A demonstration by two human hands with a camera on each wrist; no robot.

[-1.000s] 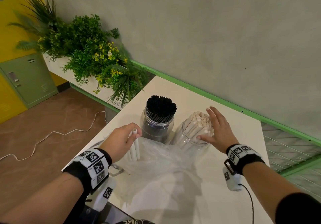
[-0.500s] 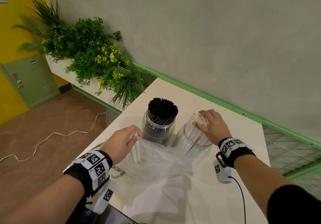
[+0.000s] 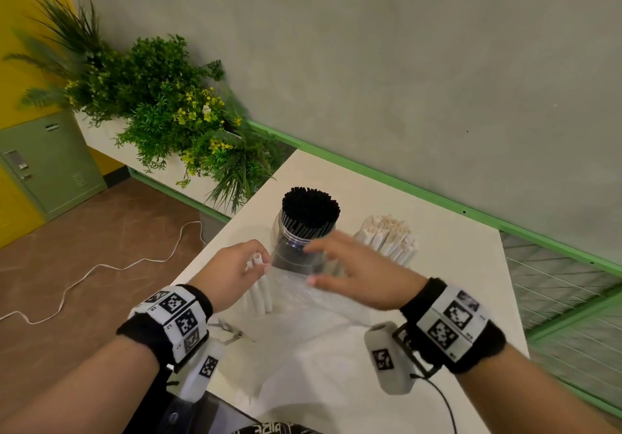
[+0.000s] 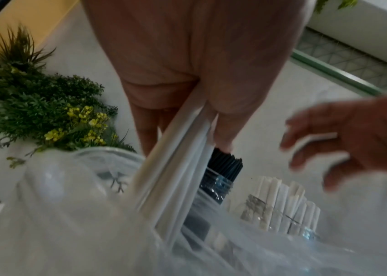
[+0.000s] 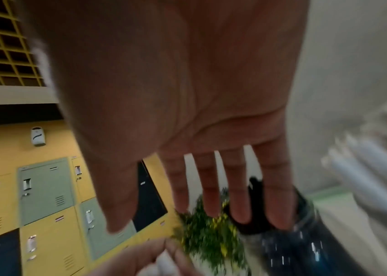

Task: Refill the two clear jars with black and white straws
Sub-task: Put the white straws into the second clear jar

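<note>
Grey wall and a green rail back a white counter [image 3: 447, 265], with a planter of greenery [image 3: 168, 113] off its far left corner and lockers beyond. On the counter stand two clear jars side by side: the left jar [image 3: 296, 248] packed with black straws [image 3: 309, 206], the right jar [image 4: 279, 218] full of white straws [image 3: 387, 235], its glass largely hidden in the head view behind the right hand. A clear plastic bag [image 3: 303, 302] lies crumpled just in front of them. The left hand [image 3: 232, 268] pinches a small bundle of white straws, the spares [image 3: 261, 285], near their top between thumb and curled fingers, holding them roughly upright with their lower ends down in the bag. The right hand [image 3: 353, 272] hangs between the bundle and the jars, fingers spread and straight, holding nothing; motion blur hides whether it brushes the black jar. Both jars look nearly full, so the task seems close to its end, and the step in hand is probably getting this last bundle into the white jar. That would call for the free hand to take the spares or steady the jar, and then for threading them in among tightly packed straws, where a tilted jar or a bent straw is the risk.
</note>
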